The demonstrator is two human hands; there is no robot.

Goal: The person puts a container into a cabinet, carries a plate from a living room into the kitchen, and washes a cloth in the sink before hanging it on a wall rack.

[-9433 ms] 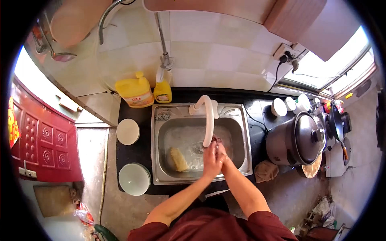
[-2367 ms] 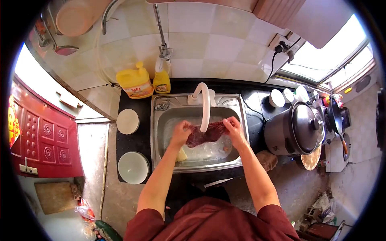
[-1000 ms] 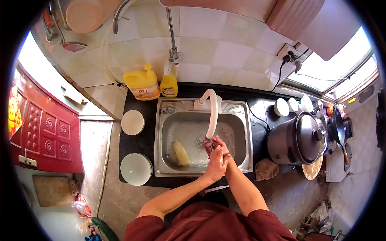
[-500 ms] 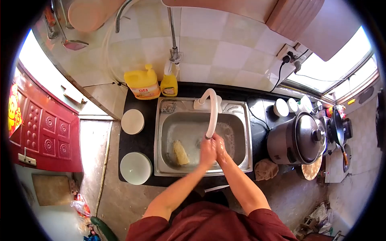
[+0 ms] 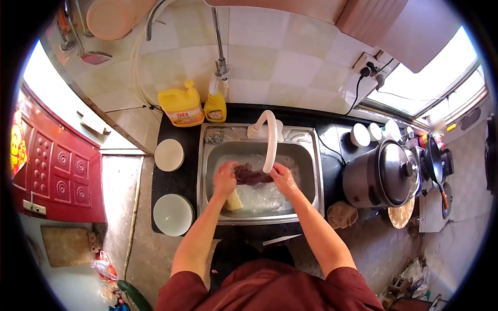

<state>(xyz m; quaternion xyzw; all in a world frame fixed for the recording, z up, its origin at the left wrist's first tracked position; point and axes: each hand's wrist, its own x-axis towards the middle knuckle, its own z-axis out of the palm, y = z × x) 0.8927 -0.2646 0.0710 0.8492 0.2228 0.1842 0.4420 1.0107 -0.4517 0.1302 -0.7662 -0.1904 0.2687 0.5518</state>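
A dark brown cloth [image 5: 250,175] is stretched between my two hands over the sink [image 5: 207,210]. My left hand [image 5: 225,179] is closed on its left end. At the right end, my right hand [image 5: 283,178] grips the cloth just beside the mouth of the white faucet [image 5: 271,140]. Foamy water lies in the basin below. A yellowish sponge-like piece [image 5: 234,201] sits at the basin's left, partly hidden by my left forearm. A steel wool scrubber [image 5: 214,137] rests on the sink's back left corner.
Left of the sink stand two stacks of bowls [image 5: 174,215]. Yellow detergent jug [image 5: 181,106] and spray bottle [image 5: 215,106] are behind. To the right are a large cooker [image 5: 371,173], a crumpled brown cloth [image 5: 342,214] and white bowls [image 5: 360,135].
My hands were together under the faucet; now they are apart, with the dark cloth spread between them. The basin water looks foamier, and the view has shifted slightly.
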